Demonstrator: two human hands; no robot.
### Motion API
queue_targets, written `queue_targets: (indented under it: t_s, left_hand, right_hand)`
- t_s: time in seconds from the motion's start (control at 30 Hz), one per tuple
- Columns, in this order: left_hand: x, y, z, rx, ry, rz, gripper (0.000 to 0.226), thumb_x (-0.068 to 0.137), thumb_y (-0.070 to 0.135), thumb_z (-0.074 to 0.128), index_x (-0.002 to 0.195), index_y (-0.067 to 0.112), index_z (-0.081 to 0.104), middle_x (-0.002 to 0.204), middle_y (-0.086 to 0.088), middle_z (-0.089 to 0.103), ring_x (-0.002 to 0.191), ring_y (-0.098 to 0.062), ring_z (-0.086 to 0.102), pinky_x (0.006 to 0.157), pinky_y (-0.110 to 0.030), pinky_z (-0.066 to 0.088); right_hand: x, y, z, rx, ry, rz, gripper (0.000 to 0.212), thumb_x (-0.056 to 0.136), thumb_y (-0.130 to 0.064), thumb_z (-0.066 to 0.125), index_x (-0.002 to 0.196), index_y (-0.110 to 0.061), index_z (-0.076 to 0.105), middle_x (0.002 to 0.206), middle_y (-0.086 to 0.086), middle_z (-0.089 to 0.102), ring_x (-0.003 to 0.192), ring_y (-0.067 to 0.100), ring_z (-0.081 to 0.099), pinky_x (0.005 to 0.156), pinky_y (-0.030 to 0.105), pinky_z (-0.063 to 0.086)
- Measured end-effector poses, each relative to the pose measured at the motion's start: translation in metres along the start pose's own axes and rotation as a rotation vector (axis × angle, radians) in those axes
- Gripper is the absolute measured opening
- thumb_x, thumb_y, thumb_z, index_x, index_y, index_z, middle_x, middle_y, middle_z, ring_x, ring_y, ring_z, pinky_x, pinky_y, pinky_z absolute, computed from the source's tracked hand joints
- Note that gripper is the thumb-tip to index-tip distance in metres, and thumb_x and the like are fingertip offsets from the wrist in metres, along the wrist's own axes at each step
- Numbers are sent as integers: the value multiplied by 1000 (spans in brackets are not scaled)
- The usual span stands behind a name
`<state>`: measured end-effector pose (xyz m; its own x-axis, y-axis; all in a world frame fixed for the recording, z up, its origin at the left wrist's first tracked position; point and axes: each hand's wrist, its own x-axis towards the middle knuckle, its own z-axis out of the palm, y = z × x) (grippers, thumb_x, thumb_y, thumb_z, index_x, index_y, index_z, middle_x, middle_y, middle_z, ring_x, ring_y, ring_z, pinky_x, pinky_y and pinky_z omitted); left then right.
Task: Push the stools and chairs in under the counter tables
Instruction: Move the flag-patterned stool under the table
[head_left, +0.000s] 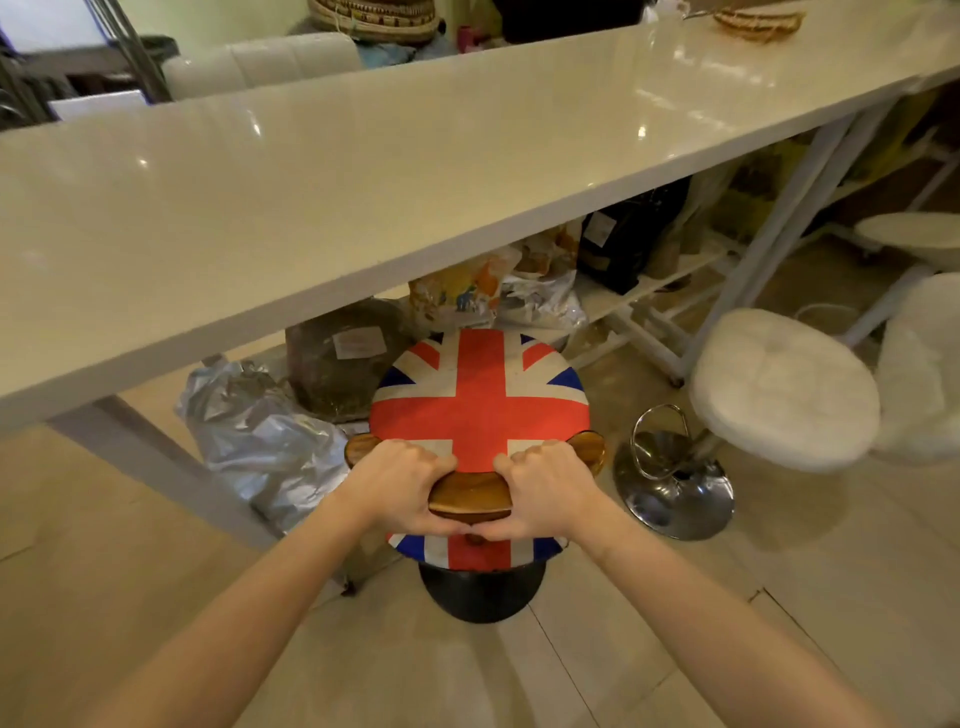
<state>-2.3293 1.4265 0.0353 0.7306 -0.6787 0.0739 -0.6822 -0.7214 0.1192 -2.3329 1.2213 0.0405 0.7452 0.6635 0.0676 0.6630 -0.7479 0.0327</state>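
A stool with a round Union Jack seat, a low wooden backrest and a black base stands at the front edge of the long white counter table. The seat's far edge sits just below the counter's front edge. My left hand and my right hand both grip the wooden backrest, side by side. A white padded stool with a chrome base stands to the right, outside the counter.
Under the counter lie a silver foil bag, a brown sack, colourful bags and a low white shelf. A white table leg slants at left. More white seats stand at far right. A white chair is behind the counter.
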Motion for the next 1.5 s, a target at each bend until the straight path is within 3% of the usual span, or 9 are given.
queue_targets:
  t_s: [0.1,0.23,0.4,0.57,0.77,0.93,1.2,1.5]
  left_hand:
    - [14,-15,-1,-24,-2,8,47,70,74,47,70,28,37,55,12,39,45,-8,36,45,-20,23]
    - [26,-32,1,-22,13,14,53,70,74,47,69,21,49,54,12,40,44,-8,37,45,-20,27]
    - [36,-34,5,-29,2,-17,60,69,77,45,76,19,57,58,6,56,48,-11,49,47,-25,38]
    - [38,-22,7,-2,9,-61,74,68,78,43,111,20,59,91,3,66,78,-15,60,66,-26,37]
    - [46,-3,9,-2,-10,-166,80,69,79,44,126,23,48,113,4,63,99,-16,58,83,-31,41]
    - [57,21,7,1,12,-260,77,70,76,48,126,23,49,111,4,64,98,-16,59,81,-30,39]
    - [78,53,12,57,24,-431,78,67,79,45,115,19,58,93,2,68,83,-17,63,72,-31,42]
    - [104,76,14,51,1,-591,77,67,80,41,114,20,56,94,2,67,84,-18,62,71,-31,38]
  right_hand:
    - [16,12,1,6,9,-2,72,73,-79,44,96,-12,59,89,5,70,77,24,64,71,31,46]
    - [32,24,2,39,24,-13,70,73,-78,46,93,-12,61,85,5,70,74,23,65,70,31,47]
    - [36,36,7,74,33,-38,68,72,-78,46,85,-13,60,75,3,69,64,20,63,62,30,49]
    - [32,47,8,70,87,-113,75,71,-81,34,91,-14,62,81,2,71,71,20,64,66,31,50]
    - [30,67,7,39,99,-215,75,71,-81,31,84,-15,65,76,0,71,69,18,63,63,28,47]
    - [29,91,8,25,73,-312,71,70,-80,38,83,-15,64,73,0,70,68,19,64,63,30,50]
    - [31,129,9,71,-5,-467,74,72,-80,40,100,-14,60,93,5,70,85,24,63,77,37,50]
    - [37,162,6,79,-28,-603,70,72,-77,48,96,-13,61,87,5,69,80,23,62,74,35,47]
